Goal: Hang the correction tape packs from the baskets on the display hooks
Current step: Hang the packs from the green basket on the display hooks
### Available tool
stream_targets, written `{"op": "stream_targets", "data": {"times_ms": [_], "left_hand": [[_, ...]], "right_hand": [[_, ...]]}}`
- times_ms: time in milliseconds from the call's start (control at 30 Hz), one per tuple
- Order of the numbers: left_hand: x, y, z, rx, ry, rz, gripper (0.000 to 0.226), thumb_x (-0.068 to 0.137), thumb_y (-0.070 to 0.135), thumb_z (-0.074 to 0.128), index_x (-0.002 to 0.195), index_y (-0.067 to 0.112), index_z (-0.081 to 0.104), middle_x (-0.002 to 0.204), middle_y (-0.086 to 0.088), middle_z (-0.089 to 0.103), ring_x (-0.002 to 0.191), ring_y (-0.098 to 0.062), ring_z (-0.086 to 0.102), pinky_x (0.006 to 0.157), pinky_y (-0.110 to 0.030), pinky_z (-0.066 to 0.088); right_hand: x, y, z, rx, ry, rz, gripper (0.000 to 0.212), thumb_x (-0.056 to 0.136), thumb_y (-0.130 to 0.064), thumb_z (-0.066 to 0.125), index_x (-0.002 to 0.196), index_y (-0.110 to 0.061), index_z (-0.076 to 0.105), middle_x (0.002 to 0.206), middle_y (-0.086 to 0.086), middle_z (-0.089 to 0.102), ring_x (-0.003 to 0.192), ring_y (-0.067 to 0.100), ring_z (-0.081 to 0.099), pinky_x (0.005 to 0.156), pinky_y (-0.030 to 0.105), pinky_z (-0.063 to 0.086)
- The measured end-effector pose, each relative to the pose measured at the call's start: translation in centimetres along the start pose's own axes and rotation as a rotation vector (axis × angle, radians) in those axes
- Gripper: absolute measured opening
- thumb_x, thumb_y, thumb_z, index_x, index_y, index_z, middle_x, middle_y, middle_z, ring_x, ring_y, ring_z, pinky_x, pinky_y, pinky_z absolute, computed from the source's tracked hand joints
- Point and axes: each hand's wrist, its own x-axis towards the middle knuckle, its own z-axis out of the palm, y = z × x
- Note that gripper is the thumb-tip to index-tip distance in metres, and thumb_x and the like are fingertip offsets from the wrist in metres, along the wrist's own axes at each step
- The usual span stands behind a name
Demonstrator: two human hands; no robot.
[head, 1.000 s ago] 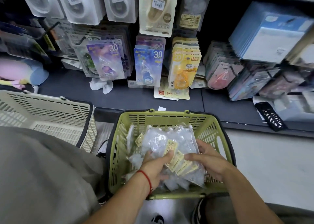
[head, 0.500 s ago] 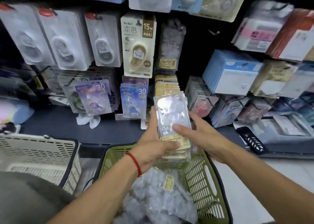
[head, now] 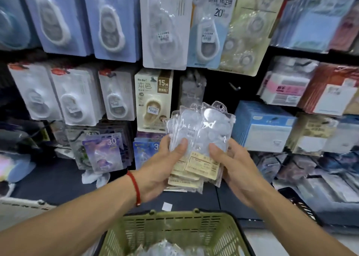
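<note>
Gripping a fanned stack of clear packs point(head: 196, 137) between them, the left hand point(head: 161, 168) at nine o'clock, right hand point(head: 236, 168) at three, above the green basket point(head: 174, 230).

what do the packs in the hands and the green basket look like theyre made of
Packs: they look like clear, glossy plastic film, since it crinkles, glints, and shows pale shapes inside. The cream labels at their lower ends look like matte paper. The left hand and right hand grip the stack. Green basket: seemingly moulded rigid plastic, with a slotted lattice wall and a dull sheen.
</note>
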Motion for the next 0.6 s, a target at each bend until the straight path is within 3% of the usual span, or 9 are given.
{"op": "stream_targets", "data": {"times_ms": [133,200,267,333,433,533,600], "left_hand": [[0.1,0.4,-0.6,0.0,0.034,0.059,0.112,0.064,0.06,0.082,0.158,0.057,0.022,0.147,0.017,0.061,0.123,-0.019,0.069,0.109,-0.056,0.052],[-0.1,0.8,-1.2,0.092,0.055,0.159,0.095,0.066,0.062,0.079,0.149,0.059,0.032,0.14,0.035,0.057,0.129,0.003,0.06,0.116,-0.04,0.046],[-0.4,1.2,-2.1,0.207,0.093,0.273,0.076,0.071,0.064,0.073,0.137,0.061,0.034,0.109,0.062,0.052,0.11,0.038,0.045,0.103,-0.015,0.038],[-0.9,2.0,-2.8,0.283,0.175,0.351,0.069,0.077,0.065,0.069,0.137,0.065,0.035,0.095,0.068,0.047,0.09,0.047,0.039,0.088,-0.011,0.034],[-1.6,3.3,-3.9,0.319,0.247,0.418,0.047,0.084,0.073,0.069,0.123,0.079,0.043,0.117,0.062,0.049,0.115,0.037,0.041,0.105,-0.022,0.038],[-1.7,3.7,-5.2,0.187,0.29,0.484,0.073,0.079,0.069,0.073,0.145,0.053,0.047,0.144,0.026,0.06,0.139,-0.003,0.053,0.12,-0.043,0.04],[-2.1,4.1,-5.4,0.125,0.324,0.488,0.081,0.074,0.07,0.074,0.146,0.046,0.048,0.149,0.018,0.058,0.142,-0.013,0.053,0.121,-0.049,0.039]], "right_hand": [[0.5,0.2,-0.8,-0.079,-0.056,-0.049,0.033,0.094,-0.033,0.073,0.126,-0.03,0.068,0.125,0.003,0.077,0.112,0.026,0.075,0.085,0.036,0.064],[0.8,-0.1,-0.6,-0.141,-0.011,-0.132,0.028,0.093,-0.03,0.076,0.121,-0.031,0.071,0.121,0.001,0.078,0.109,0.024,0.076,0.079,0.028,0.063],[1.3,-0.3,-0.5,-0.147,0.039,-0.199,0.031,0.093,-0.028,0.078,0.122,-0.031,0.07,0.122,0.001,0.078,0.11,0.023,0.076,0.082,0.033,0.064],[1.8,-0.3,-0.4,-0.169,0.125,-0.248,0.027,0.092,-0.034,0.08,0.117,-0.034,0.071,0.117,0.002,0.079,0.107,0.027,0.076,0.087,0.052,0.064],[2.8,-0.3,-0.2,-0.267,0.213,-0.312,0.018,0.094,-0.042,0.077,0.109,-0.035,0.071,0.108,0.0,0.079,0.1,0.026,0.076,0.09,0.06,0.061],[4.2,-0.6,0.7,-0.327,0.194,-0.376,0.013,0.1,-0.035,0.071,0.113,-0.035,0.071,0.111,-0.005,0.078,0.103,0.015,0.074,0.091,0.044,0.059],[5.2,-0.8,1.3,-0.354,0.184,-0.378,0.015,0.1,-0.039,0.069,0.114,-0.036,0.07,0.111,-0.007,0.078,0.104,0.011,0.073,0.09,0.037,0.056]]}}
